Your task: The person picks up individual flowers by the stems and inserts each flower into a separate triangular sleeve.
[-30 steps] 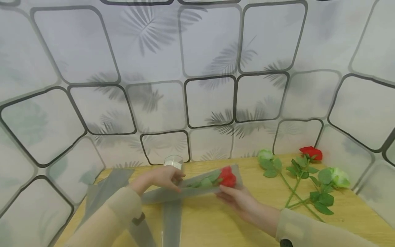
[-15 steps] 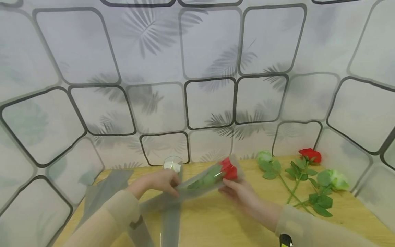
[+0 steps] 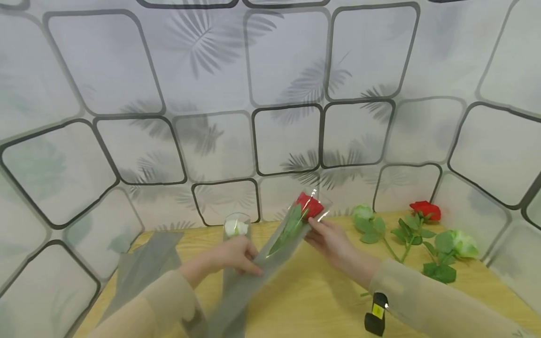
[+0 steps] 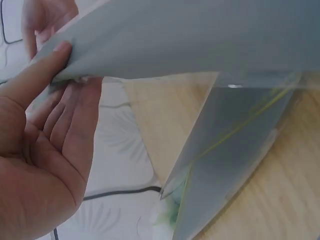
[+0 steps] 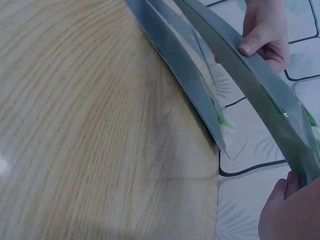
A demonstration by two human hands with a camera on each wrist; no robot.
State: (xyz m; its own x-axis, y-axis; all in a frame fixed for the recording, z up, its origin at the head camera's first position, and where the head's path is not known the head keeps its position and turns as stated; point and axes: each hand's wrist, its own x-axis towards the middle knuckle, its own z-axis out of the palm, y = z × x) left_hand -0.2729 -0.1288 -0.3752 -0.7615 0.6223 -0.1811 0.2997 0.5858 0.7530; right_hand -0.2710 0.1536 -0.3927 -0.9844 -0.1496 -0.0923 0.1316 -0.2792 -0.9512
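A red rose with green leaves lies inside a long sleeve, clear in front and grey behind, slanting with its flower end up and to the right. My left hand pinches the sleeve around its middle; the thumb presses its grey face in the left wrist view. Near the bloom, my right hand holds the sleeve's right edge, fingers behind it. Beneath, a second grey sleeve lies on the table with a white rose showing at its far end.
Several loose roses lie on the right of the wooden table: a red one and pale green ones, one at the corner. Flat grey sleeves lie at the left. A patterned curtain surrounds the table's back and sides.
The sleeve with the red rose has swung from nearly level to a steep slant, its flower end rising. My right hand has moved up with it; the left stays near the middle.
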